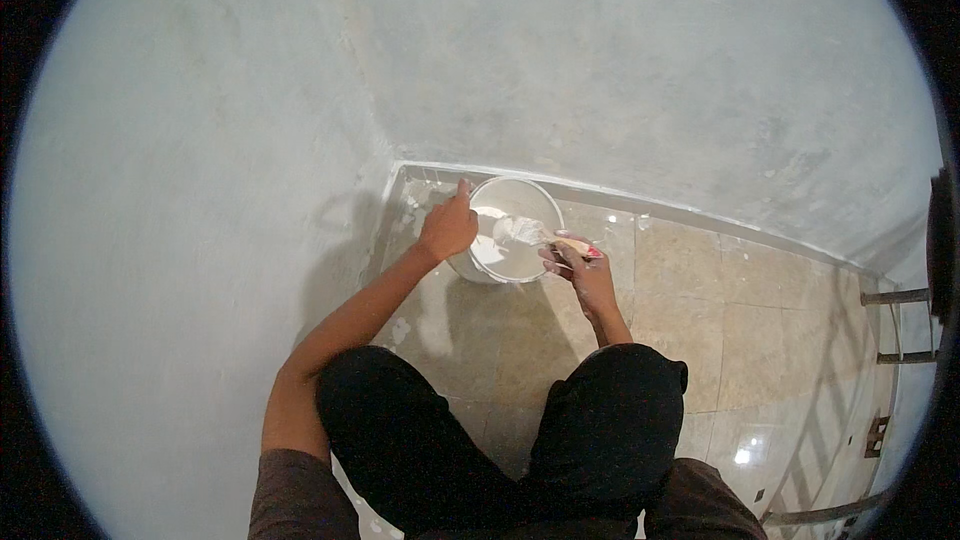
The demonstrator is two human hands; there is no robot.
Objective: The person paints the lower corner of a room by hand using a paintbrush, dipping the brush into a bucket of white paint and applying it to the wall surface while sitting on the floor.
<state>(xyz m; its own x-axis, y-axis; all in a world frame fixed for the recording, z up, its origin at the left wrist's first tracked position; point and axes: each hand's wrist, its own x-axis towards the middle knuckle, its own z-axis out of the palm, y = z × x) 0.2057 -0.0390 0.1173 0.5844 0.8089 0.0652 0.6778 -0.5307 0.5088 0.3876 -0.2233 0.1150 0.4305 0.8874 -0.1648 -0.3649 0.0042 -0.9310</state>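
Note:
A white plastic bucket (480,271) with whitish liquid inside stands on the tiled floor near the corner of two walls. My left hand (450,227) is at the bucket's left rim, one finger stretched out along it; whether it grips the rim is hard to tell. In my right hand (576,264), at the bucket's right side, is a paintbrush (574,244) with a light wooden handle and a red end. Its bristles, coated white, point left over the bucket's opening.
Painted walls (615,75) rise ahead and at the left, with a grey skirting (645,204) along their foot. White splashes spot the beige floor tiles (675,262). Part of a ladder (896,298) stands at the far right, its shadow across the floor.

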